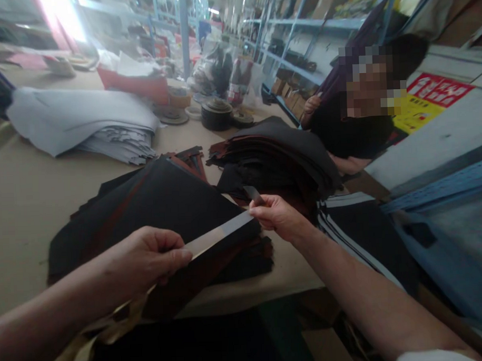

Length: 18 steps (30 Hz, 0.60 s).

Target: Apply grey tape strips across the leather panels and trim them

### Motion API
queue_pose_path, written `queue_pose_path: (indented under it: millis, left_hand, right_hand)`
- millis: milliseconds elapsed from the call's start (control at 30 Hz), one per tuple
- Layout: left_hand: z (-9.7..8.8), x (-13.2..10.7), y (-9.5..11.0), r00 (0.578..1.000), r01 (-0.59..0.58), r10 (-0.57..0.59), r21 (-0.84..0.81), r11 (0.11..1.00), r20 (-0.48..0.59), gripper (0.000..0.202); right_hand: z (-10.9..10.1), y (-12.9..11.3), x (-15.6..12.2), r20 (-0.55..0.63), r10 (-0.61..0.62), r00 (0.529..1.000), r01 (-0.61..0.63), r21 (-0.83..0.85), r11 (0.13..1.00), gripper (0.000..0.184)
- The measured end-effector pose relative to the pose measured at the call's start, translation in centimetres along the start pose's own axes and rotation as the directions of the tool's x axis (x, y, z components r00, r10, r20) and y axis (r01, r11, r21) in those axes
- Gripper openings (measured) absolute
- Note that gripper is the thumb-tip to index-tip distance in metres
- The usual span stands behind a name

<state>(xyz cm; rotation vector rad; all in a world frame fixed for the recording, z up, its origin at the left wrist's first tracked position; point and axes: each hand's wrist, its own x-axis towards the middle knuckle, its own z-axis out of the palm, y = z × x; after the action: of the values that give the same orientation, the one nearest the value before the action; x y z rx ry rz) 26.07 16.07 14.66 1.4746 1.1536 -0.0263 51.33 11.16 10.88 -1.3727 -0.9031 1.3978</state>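
A flat, pale strip of tape is stretched between my two hands above a stack of black sheets with reddish-brown undersides. My left hand is closed on the strip, thumb on top; a yellowish length of it trails down below the wrist. Farther right, my right hand pinches the other stretch between thumb and fingers, and a short dark end sticks up past them. Beyond that hand lies a second folded pile of black and brown sheets.
Light grey folded sheets lie at the left of the table. Dark round rolls and plastic bags stand at the back. Black sheets with white edges lie at right. Another person is beyond, near blue shelving.
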Motion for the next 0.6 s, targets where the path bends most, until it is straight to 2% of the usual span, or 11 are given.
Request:
queue_pose_path:
  millis: [100,233,433,600]
  left_hand:
    - [-0.4,1.3,0.1,0.999,0.006,-0.010,0.084,0.996,0.049,0.039]
    - [0.0,2.4,0.4,1.000,0.012,-0.012,0.198,0.980,0.001,0.040]
    - [0.8,3.6,-0.1,0.999,0.044,-0.041,0.294,0.955,-0.017,0.041]
    - [0.9,4.3,-1.0,0.999,0.041,-0.042,0.343,0.938,-0.006,0.044]
  right_hand:
    - [-1.3,1.5,-0.1,-0.081,0.034,0.996,-0.039,-0.060,0.997,0.022]
    - [-2.3,3.1,-0.3,-0.167,0.015,0.986,-0.040,-0.149,0.988,0.019]
    - [-4.1,4.2,-0.2,-0.171,-0.077,0.982,0.016,-0.332,0.943,0.010]
    - [-4.3,5.2,-0.1,-0.215,-0.048,0.976,-0.050,-0.432,0.901,0.007]
